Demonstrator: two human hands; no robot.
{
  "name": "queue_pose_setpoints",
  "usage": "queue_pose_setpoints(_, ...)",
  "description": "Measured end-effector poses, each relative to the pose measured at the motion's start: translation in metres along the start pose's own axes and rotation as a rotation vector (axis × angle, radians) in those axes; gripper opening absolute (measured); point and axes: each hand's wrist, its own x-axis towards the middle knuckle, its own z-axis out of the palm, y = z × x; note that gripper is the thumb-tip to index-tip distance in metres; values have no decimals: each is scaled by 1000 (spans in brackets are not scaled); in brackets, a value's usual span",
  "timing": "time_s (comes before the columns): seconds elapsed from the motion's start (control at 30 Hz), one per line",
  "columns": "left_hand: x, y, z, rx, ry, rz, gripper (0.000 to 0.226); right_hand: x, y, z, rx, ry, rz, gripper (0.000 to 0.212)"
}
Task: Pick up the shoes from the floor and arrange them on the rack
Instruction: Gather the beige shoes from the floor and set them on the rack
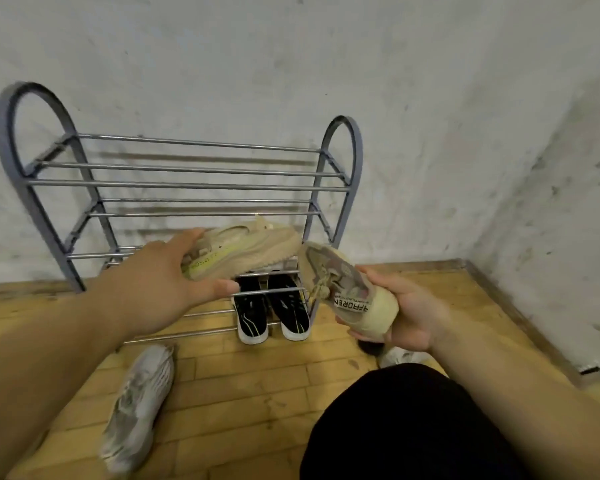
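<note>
A grey metal shoe rack [187, 183] with several tiers of bars stands against the wall. My left hand [160, 282] grips the heel end of a beige shoe with a yellow-green stripe [250, 249], held sideways in front of the rack's lower tiers. My right hand [409, 313] holds the heel of the matching beige shoe [343, 289], toe pointing up and left, to the right of the rack. A pair of black shoes with white soles [272, 311] sits on the bottom tier at its right end. A grey-white shoe [139, 407] lies on the floor.
The wooden floor [257, 393] meets white walls behind and to the right, forming a corner. My knee in black trousers [413, 427] fills the lower right. Part of another pale shoe [402, 356] shows under my right wrist. The rack's upper tiers hold nothing.
</note>
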Motion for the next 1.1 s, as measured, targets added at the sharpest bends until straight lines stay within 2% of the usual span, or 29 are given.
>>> queue_pose_setpoints(0.1,1,-9,6,56,-37,-39,133,12,14,-10,12,71,39,77)
queue_pose_setpoints(0.33,26,4,46,208,-113,-39,129,36,72,-58,110,432,201,49)
queue_pose_setpoints(0.37,29,10,53,230,-127,-35,128,35,81,-65,70,499,230,46)
queue_pose_setpoints(0.43,36,21,69,264,-153,-27,125,35,101,-91,-168,682,308,39)
queue_pose_setpoints(0.5,43,32,86,280,-170,-15,124,34,123,-126,-439,813,366,49)
queue_pose_setpoints(0.6,55,53,112,297,-218,10,121,22,149,-173,-539,918,371,62)
queue_pose_setpoints(0.8,78,82,164,399,-273,32,117,16,174,-223,-613,869,490,78)
queue_pose_setpoints(1.1,97,107,207,484,-338,88,123,10,211,-256,-555,801,456,80)
